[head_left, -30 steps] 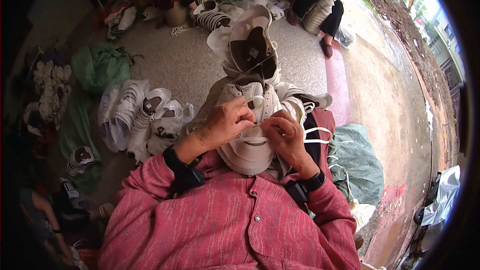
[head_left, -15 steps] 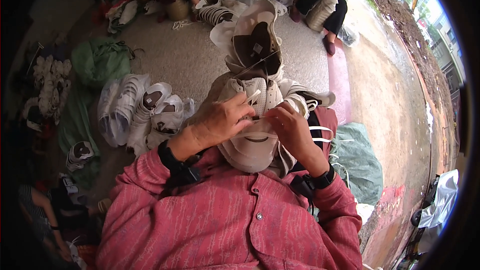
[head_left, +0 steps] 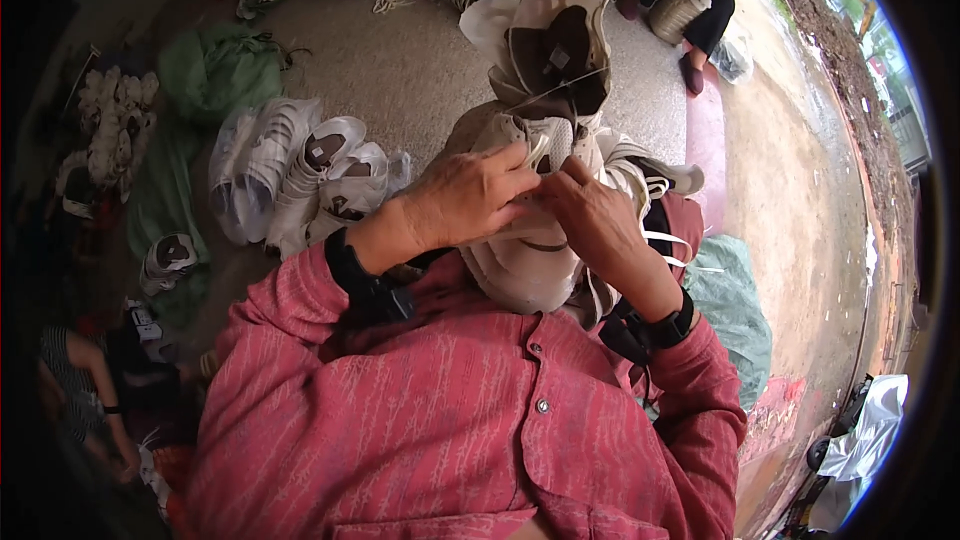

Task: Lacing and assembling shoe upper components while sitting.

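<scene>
A stack of pale beige shoe uppers [head_left: 520, 275] rests against my front, toes toward me. The far uppers in it flare open, showing a dark brown lining [head_left: 562, 45]. My left hand [head_left: 465, 195] is closed at the left side of the top upper's lacing area, and a pale shoelace [head_left: 538, 152] sticks up by its fingertips. Across from it, my right hand [head_left: 595, 215] is pinched at the right eyelet edge, nearly meeting the left. What its fingertips hold is hidden. Loose white laces [head_left: 660, 236] hang to the right of the stack.
More nested uppers in clear plastic [head_left: 265, 165] lie on the floor at left, near a green sack [head_left: 215, 75]. Another green sack [head_left: 730, 305] is at right. A seated person [head_left: 690, 5] holds a stack of uppers at the far right; another person's arm [head_left: 95, 385] shows at lower left.
The whole view has shifted, so the scene sits further right and higher. Both hands stay at the lacing area; their fingertips have come closer together, and my right hand's fingers have curled more.
</scene>
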A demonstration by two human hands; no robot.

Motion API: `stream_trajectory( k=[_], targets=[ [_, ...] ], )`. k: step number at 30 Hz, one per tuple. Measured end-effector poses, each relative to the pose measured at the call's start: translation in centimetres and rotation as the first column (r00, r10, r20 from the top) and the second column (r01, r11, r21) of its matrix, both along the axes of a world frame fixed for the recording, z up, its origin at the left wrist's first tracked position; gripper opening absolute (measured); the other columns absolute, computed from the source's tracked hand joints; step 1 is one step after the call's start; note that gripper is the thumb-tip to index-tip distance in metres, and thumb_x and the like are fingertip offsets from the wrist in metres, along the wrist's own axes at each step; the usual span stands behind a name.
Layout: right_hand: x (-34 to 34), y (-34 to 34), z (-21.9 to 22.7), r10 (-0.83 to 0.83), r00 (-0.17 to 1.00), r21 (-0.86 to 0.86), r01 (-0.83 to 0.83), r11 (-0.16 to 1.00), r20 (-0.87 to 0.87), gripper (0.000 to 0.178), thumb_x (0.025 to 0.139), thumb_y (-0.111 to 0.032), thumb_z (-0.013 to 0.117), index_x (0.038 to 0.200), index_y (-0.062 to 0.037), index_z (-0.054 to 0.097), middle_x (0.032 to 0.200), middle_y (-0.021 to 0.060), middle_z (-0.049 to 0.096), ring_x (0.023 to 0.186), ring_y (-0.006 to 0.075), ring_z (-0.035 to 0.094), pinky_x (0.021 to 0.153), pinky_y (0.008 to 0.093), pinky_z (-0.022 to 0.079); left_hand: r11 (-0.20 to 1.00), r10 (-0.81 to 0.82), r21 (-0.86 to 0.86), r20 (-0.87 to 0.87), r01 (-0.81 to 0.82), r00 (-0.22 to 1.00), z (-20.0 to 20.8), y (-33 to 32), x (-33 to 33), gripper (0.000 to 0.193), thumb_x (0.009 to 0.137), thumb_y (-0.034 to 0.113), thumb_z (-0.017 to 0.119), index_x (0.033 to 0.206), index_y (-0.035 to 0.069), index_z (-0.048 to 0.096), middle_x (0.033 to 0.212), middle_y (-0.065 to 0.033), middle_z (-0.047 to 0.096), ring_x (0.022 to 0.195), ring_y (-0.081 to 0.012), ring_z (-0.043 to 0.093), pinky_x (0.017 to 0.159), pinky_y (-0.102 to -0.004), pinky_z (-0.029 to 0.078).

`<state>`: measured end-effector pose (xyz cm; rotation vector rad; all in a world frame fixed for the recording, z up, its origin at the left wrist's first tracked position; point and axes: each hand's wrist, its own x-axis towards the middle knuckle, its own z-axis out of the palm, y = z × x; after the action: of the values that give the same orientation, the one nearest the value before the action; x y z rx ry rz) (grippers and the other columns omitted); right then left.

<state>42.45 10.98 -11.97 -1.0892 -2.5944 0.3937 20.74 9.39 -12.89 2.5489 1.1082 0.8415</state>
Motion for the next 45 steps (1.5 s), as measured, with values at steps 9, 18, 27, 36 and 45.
stream_trajectory(
  k=[9, 18, 27, 36, 45],
  targets=[
    [1.8, 0.5, -2.4, 0.087, 0.947, -0.057, -0.109, 0.992, -0.308, 0.018, 0.086, -0.009, 0.065, 0.102, -0.009, 0.057, 0.099, 0.0075, 0.057, 0.086, 0.0317, 0.064, 0.069, 0.0402, 0.052, 0.991, 0.042, -0.134, 0.123, -0.026, 0.992, 0.6, -0.2, 0.8, 0.011, 0.079, 0.018, 0.073, 0.085, 0.01, 0.069, 0.081, -0.0069, 0.059, 0.079, -0.0288, 0.064, 0.069, -0.0398, 0.051],
    [2.6, 0.8, -0.8, 0.181, 0.892, -0.107, -0.246, 0.963, -0.414, 0.026, 0.083, -0.004, 0.063, 0.108, -0.007, 0.059, 0.103, 0.0122, 0.057, 0.086, 0.0348, 0.064, 0.072, 0.0418, 0.052, 0.995, 0.103, -0.027, 0.237, -0.099, 0.966, 0.1, -1.2, 1.8, 0.009, 0.077, 0.007, 0.074, 0.085, 0.006, 0.069, 0.076, -0.0084, 0.057, 0.069, -0.0256, 0.062, 0.061, -0.0347, 0.047],
    [2.5, 1.2, -0.6, 0.184, 0.9, -0.128, -0.252, 0.959, -0.395, 0.023, 0.083, -0.004, 0.063, 0.105, -0.0062, 0.061, 0.099, 0.0127, 0.055, 0.085, 0.0349, 0.063, 0.073, 0.0416, 0.05, 0.971, 0.204, -0.177, 0.258, -0.161, 0.944, 0.4, -1.8, 1.5, 0.013, 0.076, 0.004, 0.076, 0.087, 0.006, 0.068, 0.074, -0.0045, 0.053, 0.067, -0.0164, 0.06, 0.058, -0.0298, 0.046],
    [2.5, 1.2, -1.2, 0.18, 0.89, -0.165, -0.269, 0.949, -0.419, 0.018, 0.086, -0.001, 0.061, 0.103, -0.0059, 0.061, 0.101, 0.0113, 0.056, 0.088, 0.033, 0.062, 0.075, 0.0396, 0.05, 0.979, 0.166, 0.116, 0.01, -0.166, 0.986, 0.0, -1.4, 2.3, 0.011, 0.077, 0.01, 0.072, 0.084, 0.009, 0.064, 0.083, -0.0076, 0.056, 0.075, -0.0296, 0.055, 0.071, -0.0377, 0.046],
    [2.7, 0.5, -1.0, 0.055, 0.873, -0.266, -0.207, 0.942, -0.485, 0.028, 0.08, 0.001, 0.061, 0.107, -0.0038, 0.057, 0.099, 0.0126, 0.054, 0.086, 0.0292, 0.062, 0.074, 0.0381, 0.05, 0.585, 0.701, 0.44, 0.148, -0.681, 0.698, 3.8, -2.3, -12.8, 0.006, 0.086, 0.009, 0.066, 0.089, 0.004, 0.064, 0.128, -0.0159, 0.053, 0.122, -0.0347, 0.048, 0.104, -0.0419, 0.036]
  ],
)
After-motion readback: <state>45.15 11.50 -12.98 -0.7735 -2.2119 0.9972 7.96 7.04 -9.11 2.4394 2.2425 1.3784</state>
